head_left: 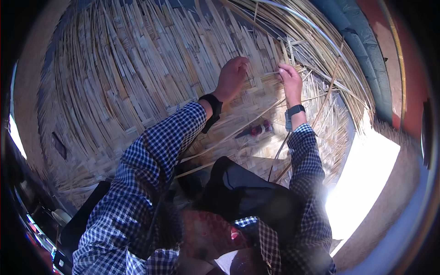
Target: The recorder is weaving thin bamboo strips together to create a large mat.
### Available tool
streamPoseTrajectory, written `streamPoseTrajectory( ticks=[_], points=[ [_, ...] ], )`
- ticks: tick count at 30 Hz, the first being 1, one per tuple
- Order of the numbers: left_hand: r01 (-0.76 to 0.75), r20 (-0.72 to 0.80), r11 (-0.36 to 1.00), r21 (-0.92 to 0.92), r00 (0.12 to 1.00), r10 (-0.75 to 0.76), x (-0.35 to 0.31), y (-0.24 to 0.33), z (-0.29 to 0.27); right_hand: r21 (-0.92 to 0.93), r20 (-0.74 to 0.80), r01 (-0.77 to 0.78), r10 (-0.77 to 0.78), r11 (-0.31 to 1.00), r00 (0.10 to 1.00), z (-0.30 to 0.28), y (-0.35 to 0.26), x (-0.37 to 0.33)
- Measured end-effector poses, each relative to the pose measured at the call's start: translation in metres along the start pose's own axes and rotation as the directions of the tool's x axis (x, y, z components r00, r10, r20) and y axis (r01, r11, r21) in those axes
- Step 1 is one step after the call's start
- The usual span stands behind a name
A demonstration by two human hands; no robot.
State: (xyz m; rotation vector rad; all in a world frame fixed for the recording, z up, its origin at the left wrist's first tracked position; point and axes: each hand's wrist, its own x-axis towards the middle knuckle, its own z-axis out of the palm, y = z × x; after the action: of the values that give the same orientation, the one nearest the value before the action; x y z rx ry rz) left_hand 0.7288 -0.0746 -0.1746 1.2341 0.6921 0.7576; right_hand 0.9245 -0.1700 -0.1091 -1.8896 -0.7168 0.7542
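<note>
A large mat of pale split-cane strips (119, 82) spreads in front of me, its nearer part woven and its far part loose parallel strips. My left hand (233, 79) is over the middle of the mat, its fingers curled together; what they hold, if anything, is hidden. To its right, my right hand (291, 83) pinches a thin pale cane strip (270, 73) between thumb and fingers. The strip points toward my left hand, and a gap separates the two hands. Below them, a knife-like tool (259, 129) with a reddish handle and dark end lies on the weave.
A thick bundle of long loose cane strips (330, 59) curves along the right side. Beyond it lies a grey-green padded roll (366, 59) beside a red surface (415, 64). Bright sunlight falls on the floor (364, 178) at right. A small dark flat piece (59, 145) rests at left.
</note>
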Motion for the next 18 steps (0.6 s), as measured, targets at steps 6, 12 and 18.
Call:
streamPoseTrajectory(
  ticks=[6,12,18],
  points=[
    [-0.302,0.328,0.738,0.604,0.938,0.115,0.028,-0.016,0.007,0.046,0.455,-0.003,-0.018,0.999,0.890,0.014,-0.044,0.007],
    [-0.397,0.398,0.820,0.413,0.888,0.230,0.014,0.009,0.032,-0.767,0.172,0.269,-0.217,0.583,0.961,-0.023,-0.001,0.057],
    [-0.421,0.564,0.803,0.422,0.815,0.131,0.014,0.038,0.017,-0.420,0.185,0.045,0.038,0.906,0.982,-0.009,-0.026,0.060]
  ],
)
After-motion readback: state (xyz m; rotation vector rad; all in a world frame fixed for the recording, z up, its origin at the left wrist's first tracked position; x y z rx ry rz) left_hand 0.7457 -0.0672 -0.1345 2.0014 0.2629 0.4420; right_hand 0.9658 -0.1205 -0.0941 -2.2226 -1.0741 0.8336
